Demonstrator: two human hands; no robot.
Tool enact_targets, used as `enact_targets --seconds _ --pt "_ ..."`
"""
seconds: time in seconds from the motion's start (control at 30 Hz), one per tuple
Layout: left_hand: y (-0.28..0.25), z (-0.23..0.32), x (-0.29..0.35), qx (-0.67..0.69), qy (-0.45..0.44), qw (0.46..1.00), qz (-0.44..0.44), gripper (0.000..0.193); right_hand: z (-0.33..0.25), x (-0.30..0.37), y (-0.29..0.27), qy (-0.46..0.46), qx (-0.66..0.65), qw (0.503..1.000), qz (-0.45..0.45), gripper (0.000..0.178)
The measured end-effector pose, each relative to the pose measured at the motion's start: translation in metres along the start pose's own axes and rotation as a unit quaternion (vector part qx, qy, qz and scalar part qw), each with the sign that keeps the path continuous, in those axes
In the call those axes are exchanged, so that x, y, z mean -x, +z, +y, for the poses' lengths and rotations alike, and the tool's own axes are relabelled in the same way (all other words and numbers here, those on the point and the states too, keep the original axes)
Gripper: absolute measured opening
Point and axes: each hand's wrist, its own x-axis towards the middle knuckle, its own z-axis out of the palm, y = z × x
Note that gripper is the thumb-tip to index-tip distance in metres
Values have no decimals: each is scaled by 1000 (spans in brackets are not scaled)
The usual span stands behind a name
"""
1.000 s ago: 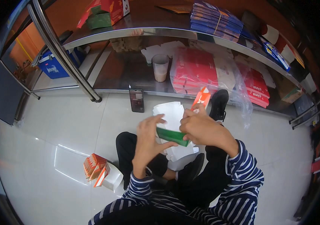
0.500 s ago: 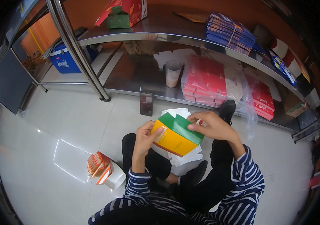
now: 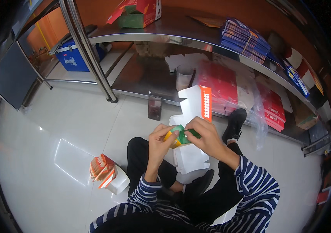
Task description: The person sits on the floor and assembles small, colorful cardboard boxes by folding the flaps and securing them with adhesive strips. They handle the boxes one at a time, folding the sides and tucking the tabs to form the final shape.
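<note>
Closest on my feed are the striped sleeves (image 3: 256, 186), then the green-and-yellow carton (image 3: 178, 143), up between both hands and over some white card (image 3: 191, 158) between the legs. My left hand (image 3: 160, 140) is pinching its left side, thumb against fingers. The right hand (image 3: 205, 135) has its fingers bunched on the green part; can't tell exactly which edge each fingertip is on.

From my remote seat I'd bet it's light, springy card, maybe a bit slick on the print and easy to crease. I'd grab corners and fold lines, not mid-panel.

Looks-wise: yellow outside, green inside, mostly hidden by fingers. A white piece with an orange edge (image 3: 206, 104) sticks up past the right hand; no clue whether it's attached. Farther out: phone (image 3: 155, 108), then a cup (image 3: 184, 77) on the lower shelf (image 3: 138, 70).
</note>
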Motion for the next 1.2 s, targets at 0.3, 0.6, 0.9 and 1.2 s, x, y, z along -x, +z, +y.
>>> enact_targets --seconds 0.3,0.6,0.9,1.2 --pt "-11 21 5 -103 66 987 -107 24 -2 -5 -11 -147 -3 989 3 16" --pt "-10 19 9 -98 124 985 -74 29 -7 -7 -21 -158 -15 987 -12 20" --pt "-14 27 6 -150 131 973 -116 29 -4 -4 -18 -194 21 981 -12 19" --pt "-19 29 3 -144 158 966 -145 38 -8 -5 -14 -145 22 989 6 19"
